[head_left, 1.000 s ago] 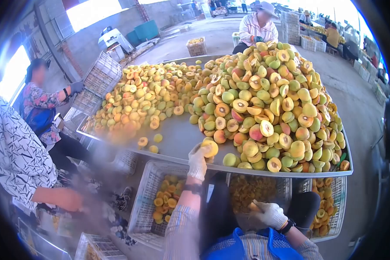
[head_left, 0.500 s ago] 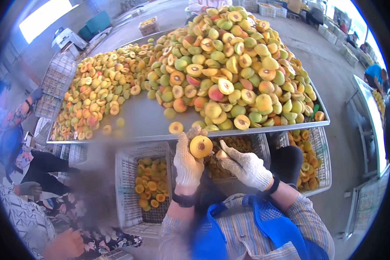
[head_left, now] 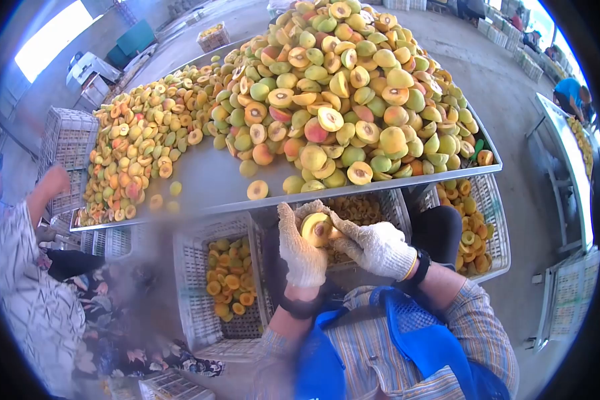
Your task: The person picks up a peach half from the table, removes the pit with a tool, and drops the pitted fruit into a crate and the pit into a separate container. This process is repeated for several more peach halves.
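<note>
My left hand (head_left: 303, 250), in a white knitted glove, is closed around a halved yellow peach (head_left: 315, 229) with its cut face up. The fingers of my right hand (head_left: 380, 248), gloved as well, press together against the right side of that half. A small pale piece shows between them, but what it is stays hidden. Just beyond my hands, a single peach half (head_left: 257, 190) lies on the edge of the metal table (head_left: 213, 175). A large heap of halved peaches (head_left: 353, 100) rises behind it.
A crate of peach halves (head_left: 185, 293) stands below left, another crate (head_left: 500, 230) below right. Between them, under my hands, is a crate of small brown pieces (head_left: 357, 210). A co-worker's patterned sleeve (head_left: 20, 267) is at left. A second table (head_left: 570, 167) stands far right.
My right hand has come left to meet the peach half in my left hand. The view has shifted slightly. The co-worker at left has raised an arm toward the table.
</note>
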